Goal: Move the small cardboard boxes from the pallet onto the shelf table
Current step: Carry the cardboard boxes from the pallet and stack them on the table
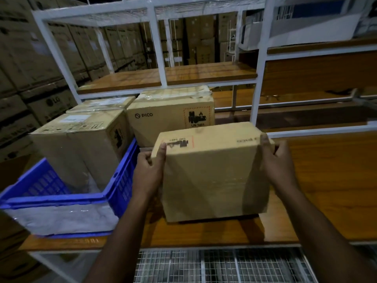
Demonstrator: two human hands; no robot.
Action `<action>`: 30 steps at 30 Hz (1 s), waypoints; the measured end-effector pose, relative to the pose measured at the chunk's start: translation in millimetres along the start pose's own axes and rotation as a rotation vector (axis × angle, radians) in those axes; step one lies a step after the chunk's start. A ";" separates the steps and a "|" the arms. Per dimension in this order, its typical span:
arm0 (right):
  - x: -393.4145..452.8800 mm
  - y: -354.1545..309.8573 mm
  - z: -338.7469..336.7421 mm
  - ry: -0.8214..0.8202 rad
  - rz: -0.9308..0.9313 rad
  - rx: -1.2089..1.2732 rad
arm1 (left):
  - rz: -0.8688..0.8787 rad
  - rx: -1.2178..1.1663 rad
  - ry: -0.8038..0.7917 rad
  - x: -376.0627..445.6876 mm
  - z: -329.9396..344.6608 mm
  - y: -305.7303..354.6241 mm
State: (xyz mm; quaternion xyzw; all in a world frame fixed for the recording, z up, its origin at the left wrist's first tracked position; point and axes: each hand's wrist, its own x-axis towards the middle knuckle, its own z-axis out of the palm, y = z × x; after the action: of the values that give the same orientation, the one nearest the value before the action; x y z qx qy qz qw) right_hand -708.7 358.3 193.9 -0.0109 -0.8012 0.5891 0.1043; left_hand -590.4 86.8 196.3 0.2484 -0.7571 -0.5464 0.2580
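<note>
A plain brown cardboard box [212, 172] stands at centre frame on the wooden shelf table [326, 180], its printed markings upside down and its top tilted toward the camera. Behind it, at upper centre, a PICO-marked box [171, 117] sits upright; two more boxes [81, 139] stand at left.

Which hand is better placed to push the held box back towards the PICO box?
Right, probably. The right hand grips the held box at its far top corner, with bare table beside it. The left hand is squeezed against the blue crate.
</note>
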 end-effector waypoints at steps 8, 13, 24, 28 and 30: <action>-6.6 12.8 -7.7 -0.111 0.106 -0.069 | -0.096 0.111 -0.117 0.6 -2.3 -11.9; 21.1 -9.9 -3.0 -0.307 0.156 -0.231 | -0.205 0.247 -0.325 30.7 -10.8 12.1; 56.6 -10.8 16.7 -0.375 0.224 -0.411 | -0.241 0.301 -0.394 51.1 3.6 12.9; 59.4 -7.0 17.4 -0.367 0.231 -0.417 | -0.238 0.307 -0.387 53.4 4.7 11.3; 59.8 -5.5 16.1 -0.367 0.215 -0.396 | -0.223 0.312 -0.398 53.2 4.0 11.7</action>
State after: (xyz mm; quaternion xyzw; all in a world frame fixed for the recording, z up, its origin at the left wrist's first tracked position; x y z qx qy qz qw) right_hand -769.6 349.9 203.7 -0.0092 -0.9004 0.4210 -0.1093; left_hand -633.7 57.8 212.7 0.2547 -0.8359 -0.4862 0.0013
